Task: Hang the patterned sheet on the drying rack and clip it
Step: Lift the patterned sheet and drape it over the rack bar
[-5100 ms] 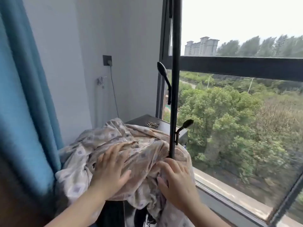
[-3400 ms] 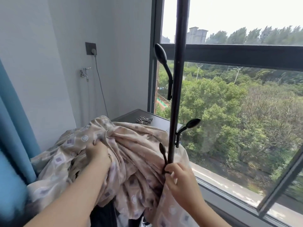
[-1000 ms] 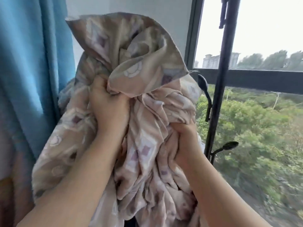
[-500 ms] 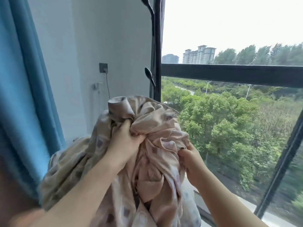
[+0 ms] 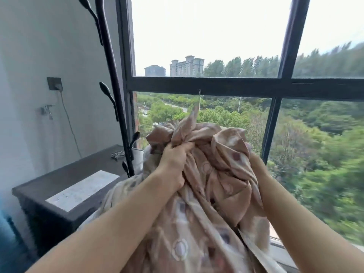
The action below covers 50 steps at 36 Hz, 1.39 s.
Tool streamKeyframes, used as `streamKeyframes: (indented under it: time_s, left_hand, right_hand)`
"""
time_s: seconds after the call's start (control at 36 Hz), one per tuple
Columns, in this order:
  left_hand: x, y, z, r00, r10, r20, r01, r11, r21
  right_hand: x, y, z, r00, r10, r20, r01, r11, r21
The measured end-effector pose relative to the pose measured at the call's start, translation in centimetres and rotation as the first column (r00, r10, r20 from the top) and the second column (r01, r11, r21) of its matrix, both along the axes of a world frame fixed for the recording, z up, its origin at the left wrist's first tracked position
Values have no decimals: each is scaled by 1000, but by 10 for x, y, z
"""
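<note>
Grey wall filled the left of the frame and a dark-framed window the rest, with blurred trees and distant buildings beyond the glass.

At centre, the left hand was a tight fist, its fingers curled round a gathered neck of the sheet so that a knot of cloth stuck up above the knuckles. The right hand gripped the bundle's right side; only its back and wrist showed, with the fingers sunk out of sight in the folds. Both forearms reached up from the bottom edge.

Held between the two hands, the sheet was bunched up in front of the lower panes, under the crossbar, and its loose length fell out of the bottom of the frame. It covered part of the lower glass and sill.

Left of it a black pole with leaf-shaped hooks rose at a slant to the top of the frame. The cloth's left edge lay just beside the pole's foot; I cannot tell whether they touched.

At lower left stood a dark cabinet with a white paper on top and a small heap of clips near its far end. On the wall above were an outlet with a cord hanging down, and a tap. A strip of blue curtain showed at the lower left edge.
</note>
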State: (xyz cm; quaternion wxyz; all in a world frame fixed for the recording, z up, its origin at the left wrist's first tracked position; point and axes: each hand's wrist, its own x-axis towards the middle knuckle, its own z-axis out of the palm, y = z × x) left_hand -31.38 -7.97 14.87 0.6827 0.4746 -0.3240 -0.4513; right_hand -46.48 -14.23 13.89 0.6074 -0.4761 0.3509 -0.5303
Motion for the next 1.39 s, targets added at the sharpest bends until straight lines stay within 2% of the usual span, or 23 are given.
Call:
streamKeyframes:
  time_s: [0.14, 0.25, 0.36, 0.5, 0.58, 0.67, 0.72, 0.78, 0.89, 0.97, 1.03, 1.08, 1.14, 1.17, 1.22, 1.25, 1.31, 1.36, 1.39]
  left_hand:
    - [-46, -17, 23, 991, -131, -5, 129, 985, -111]
    - [-79, -27, 31, 972, -234, 0, 229, 951, -209]
    - [-105, -34, 33, 949, -313, 32, 310, 912, -268]
    - [-123, -35, 39, 878, -417, 237, 473, 834, -285]
    - [-134, -36, 59, 810, -495, 316, 582, 748, -320]
    - [-153, -45, 90, 806, -503, 310, 591, 677, -438]
    - [-170, -48, 101, 776, -573, 265, 623, 626, -469]
    - [-189, -49, 102, 699, -665, 264, 700, 560, -443]
    - [-218, -45, 109, 601, -725, 337, 782, 446, -436]
    - [-229, -36, 132, 519, -795, 313, 810, 341, -477]
    - [-233, -36, 150, 531, -822, 208, 762, 356, -540]
    - [-238, -44, 155, 584, -803, 120, 689, 413, -595]
    - [-245, -51, 141, 664, -719, 203, 686, 478, -548]
    - [-248, -49, 129, 662, -680, 316, 736, 509, -446]
    - [-252, -44, 103, 543, -650, 531, 832, 503, -234]
    - [-253, -43, 96, 503, -655, 564, 849, 497, -181]
    - [-252, -42, 97, 551, -682, 481, 828, 517, -216]
    - [-243, -44, 107, 612, -703, 363, 789, 515, -334]
    - [-239, -44, 110, 615, -689, 384, 786, 493, -374]
  right_hand:
    - [-60, 4, 29, 981, -193, 24, 194, 978, -82]
    - [-98, 24, 41, 938, -345, -45, 324, 913, -248]
    - [-126, 38, 40, 894, -419, -159, 366, 887, -282]
    - [-160, 65, 49, 800, -568, -193, 485, 802, -350]
    - [-177, 81, 65, 691, -680, -243, 552, 714, -430]
    - [-197, 104, 90, 567, -777, -273, 548, 604, -579]
    - [-210, 122, 106, 506, -805, -311, 509, 569, -645]
    - [-222, 137, 112, 441, -824, -355, 497, 554, -668]
    - [-241, 158, 103, 222, -827, -517, 515, 549, -658]
    - [-249, 172, 92, 57, -873, -485, 576, 425, -698]
    - [-250, 179, 91, -53, -914, -401, 618, 286, -732]
    - [-249, 182, 93, -112, -953, -280, 647, 143, -749]
    - [-246, 182, 97, -174, -966, -192, 664, 29, -747]
    - [-245, 180, 98, -188, -965, -184, 675, 9, -737]
    - [-245, 174, 100, -203, -951, -232, 702, 23, -712]
    - [-244, 171, 100, -221, -938, -267, 709, 34, -704]
    - [-245, 169, 101, -250, -925, -288, 720, 21, -694]
    - [-247, 170, 106, -250, -939, -235, 718, -18, -695]
    - [-247, 172, 109, -228, -956, -184, 718, -37, -695]
